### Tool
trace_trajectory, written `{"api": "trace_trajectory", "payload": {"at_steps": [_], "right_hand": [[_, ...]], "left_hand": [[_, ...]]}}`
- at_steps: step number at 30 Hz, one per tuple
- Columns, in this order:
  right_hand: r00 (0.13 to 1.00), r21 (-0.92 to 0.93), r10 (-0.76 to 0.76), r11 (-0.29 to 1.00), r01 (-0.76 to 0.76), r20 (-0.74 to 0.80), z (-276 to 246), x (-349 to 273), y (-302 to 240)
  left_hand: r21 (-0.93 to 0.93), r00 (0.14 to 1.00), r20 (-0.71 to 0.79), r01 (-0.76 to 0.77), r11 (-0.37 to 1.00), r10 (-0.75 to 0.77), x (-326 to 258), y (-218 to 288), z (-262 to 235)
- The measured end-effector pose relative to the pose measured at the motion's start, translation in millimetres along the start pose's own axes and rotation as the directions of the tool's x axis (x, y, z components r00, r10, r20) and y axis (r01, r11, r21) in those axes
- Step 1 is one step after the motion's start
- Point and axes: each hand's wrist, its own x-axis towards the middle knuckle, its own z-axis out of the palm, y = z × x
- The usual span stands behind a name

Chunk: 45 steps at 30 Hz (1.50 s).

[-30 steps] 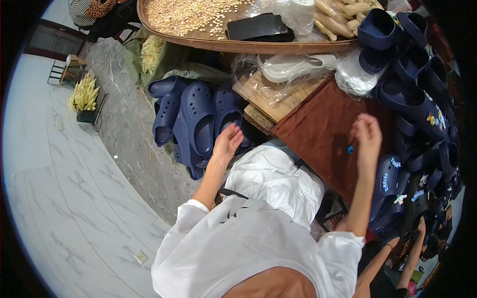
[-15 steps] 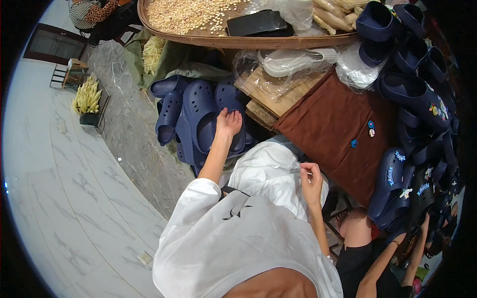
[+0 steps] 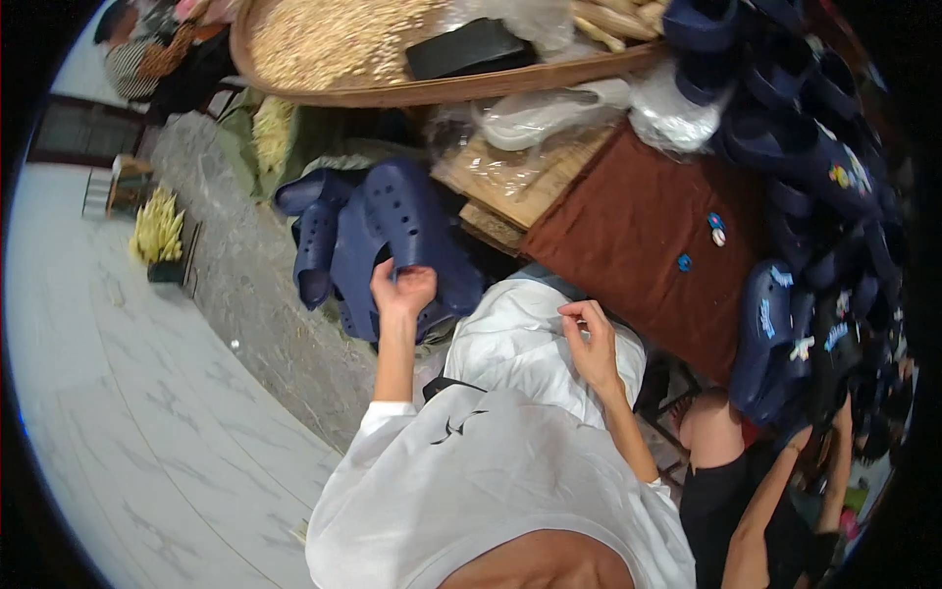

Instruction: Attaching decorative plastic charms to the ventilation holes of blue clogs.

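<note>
My left hand [image 3: 400, 291] is closed on the open end of a navy foam clog [image 3: 397, 211], which is tilted with its holed toe pointing away from me. Beneath and beside it lie more navy clogs [image 3: 316, 250] in a pile at my left. Above my lap, near the brown cloth [image 3: 628, 236], is my right hand [image 3: 589, 344]. Its fingers are bent, with the tips drawn together; anything between them is too small to make out. Small shoe charms [image 3: 716, 230] lie on the cloth, one blue charm [image 3: 684, 262] nearer me.
A wide woven tray [image 3: 324, 95] holds pale kernels and a black phone-like case [image 3: 469, 49]. Below it, a white clog [image 3: 549, 113] lies on plastic over a wooden board [image 3: 510, 172]. Navy clogs with charms [image 3: 765, 334] crowd the right, beside another person's arms [image 3: 765, 496].
My left hand has closed on a clog and lifted it slightly from the pile. My right hand has shifted a little left. The whole view has turned slightly.
</note>
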Motion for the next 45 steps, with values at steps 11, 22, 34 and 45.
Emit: {"api": "trace_trajectory", "payload": {"at_steps": [11,22,34,45], "right_hand": [[0.966,-0.089,0.008,0.996,-0.032,-0.257,-64.0,1.2,-2.7],[0.839,-0.415,-0.183,0.908,-0.055,-0.513,-129.7,48.5,39.0],[0.846,-0.557,-0.266,0.829,-0.044,-0.462,-142.1,59.6,53.2],[0.888,-0.162,-0.128,0.985,0.061,-0.441,-125.9,42.8,-22.3]], "left_hand": [[0.362,0.94,0.341,-0.107,0.926,-0.025,-137.4,-44.3,27.2],[0.748,0.898,0.239,0.072,0.659,-0.37,-123.6,-198.0,29.6],[0.78,0.775,0.441,-0.082,0.621,-0.452,-92.6,-220.4,4.9],[0.733,0.845,0.256,0.147,0.664,-0.469,-59.3,-256.5,31.1]]}}
